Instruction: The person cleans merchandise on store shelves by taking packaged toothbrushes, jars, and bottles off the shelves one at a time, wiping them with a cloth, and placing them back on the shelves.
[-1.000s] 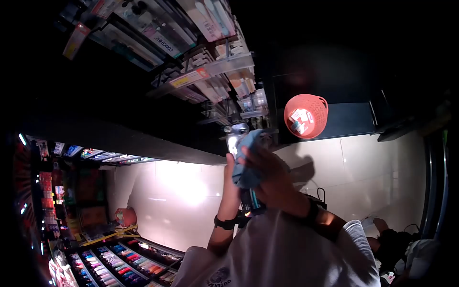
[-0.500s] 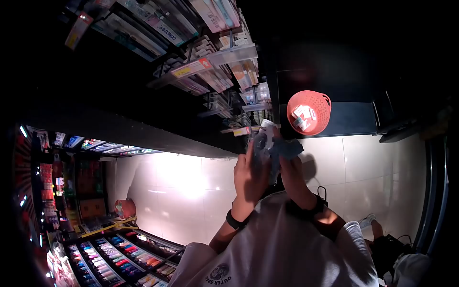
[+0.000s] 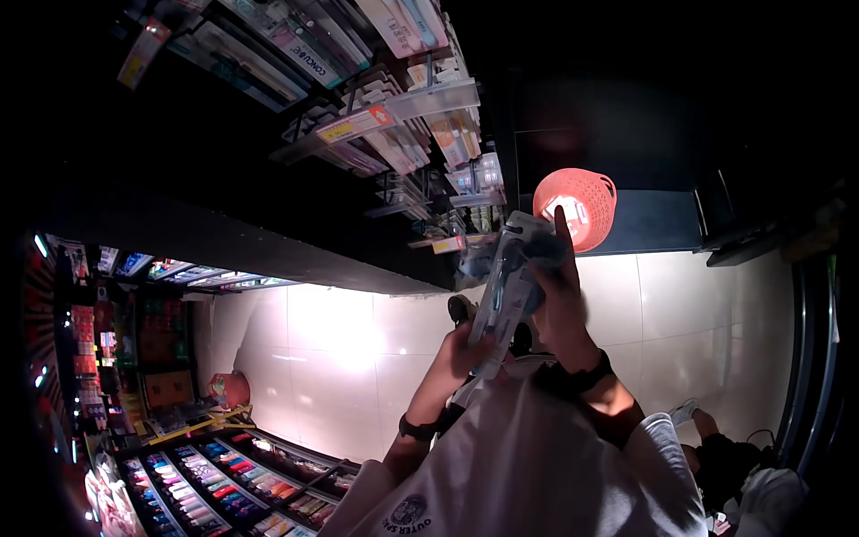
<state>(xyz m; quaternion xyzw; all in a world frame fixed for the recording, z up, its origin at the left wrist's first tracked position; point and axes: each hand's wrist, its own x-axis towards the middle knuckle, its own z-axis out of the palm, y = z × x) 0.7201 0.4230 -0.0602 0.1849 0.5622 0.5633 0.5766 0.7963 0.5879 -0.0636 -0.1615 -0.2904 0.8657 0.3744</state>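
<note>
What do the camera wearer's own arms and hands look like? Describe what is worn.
The left hand and right hand are bare, without gloves; each wears a dark wristband behind it. The pale sleeves are short, and the white T-shirt carries a dark round emblem beside "OUTER SP" lettering.

Small items point(image 3: 578, 213) lie in the basket point(image 3: 603, 201). Left of it are displayed packages point(image 3: 455, 134); near-left, the held pack point(image 3: 506, 291).
</note>
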